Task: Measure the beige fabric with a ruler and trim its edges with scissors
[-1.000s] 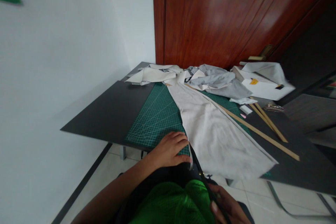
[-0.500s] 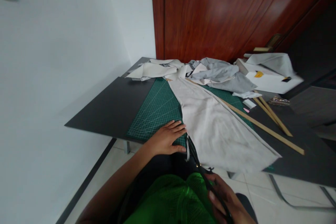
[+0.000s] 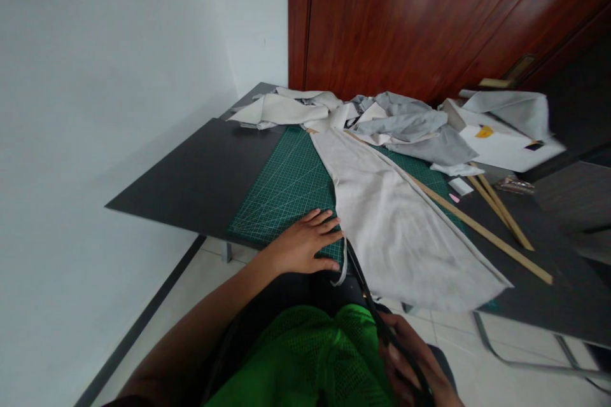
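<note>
A light grey piece of cloth [image 3: 401, 229] lies across a green cutting mat [image 3: 291, 184] and hangs at the table's near edge. My left hand [image 3: 310, 243] rests flat on the mat, fingers spread, its fingertips at the cloth's left edge. Low on the right, my right hand [image 3: 413, 353] is wrapped around the handles of black scissors [image 3: 359, 269]. Their blades point away from me and meet the cloth's left edge beside my left fingers. A narrow strip of cloth [image 3: 342, 267] curls down between my left hand and the blades.
Heaped cloth pieces [image 3: 405, 121] lie along the back. A white box [image 3: 510, 140] stands at back right. A long wooden ruler [image 3: 487, 235] runs along the cloth's right side, with more wooden strips [image 3: 501, 210] beyond. A white wall borders the left.
The whole view has shifted slightly. My left hand stays flat near the cloth edge and the scissors remain in my right hand. The narrow strip now curls more toward the left.
</note>
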Demonstrator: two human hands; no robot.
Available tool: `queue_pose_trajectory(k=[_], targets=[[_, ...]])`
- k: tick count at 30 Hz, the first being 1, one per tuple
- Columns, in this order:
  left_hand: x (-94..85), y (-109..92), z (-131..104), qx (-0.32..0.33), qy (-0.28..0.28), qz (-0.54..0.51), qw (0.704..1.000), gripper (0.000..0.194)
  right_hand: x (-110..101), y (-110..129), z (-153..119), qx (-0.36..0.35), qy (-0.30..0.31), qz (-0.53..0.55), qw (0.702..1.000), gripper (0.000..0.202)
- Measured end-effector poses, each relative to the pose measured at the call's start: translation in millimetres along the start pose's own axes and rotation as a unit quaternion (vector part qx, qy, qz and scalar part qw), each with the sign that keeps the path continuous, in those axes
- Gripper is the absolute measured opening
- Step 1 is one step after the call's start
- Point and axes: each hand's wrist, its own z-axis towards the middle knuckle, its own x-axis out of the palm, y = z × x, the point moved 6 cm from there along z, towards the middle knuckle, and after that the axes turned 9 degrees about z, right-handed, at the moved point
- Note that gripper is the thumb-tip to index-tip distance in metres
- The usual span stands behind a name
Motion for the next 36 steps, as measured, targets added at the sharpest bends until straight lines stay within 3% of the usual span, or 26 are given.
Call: queue_pose_trajectory(k=[12,21,28,36], targets=[[-2.2,-2,0,-0.001,-0.009,-0.001,1.0,0.076,23,28,14,-0.025,0.001,-0.056,0.998,0.073],[-1.5,-1,0,-0.001,0.0,-0.004,1.0,0.078,22,36,23,-0.025,0.032,-0.095,0.995,0.077],[0.7,0,0,-0.003,-0.004,-0.003,1.0,0.08,20,36,22,-0.026,0.018,-0.101,0.994,0.081],[-1.3,-1,-1,0.006,0.0,-0.007,1.0,0.071,17,33,25,-0.009,0.034,-0.098,0.995,0.081]])
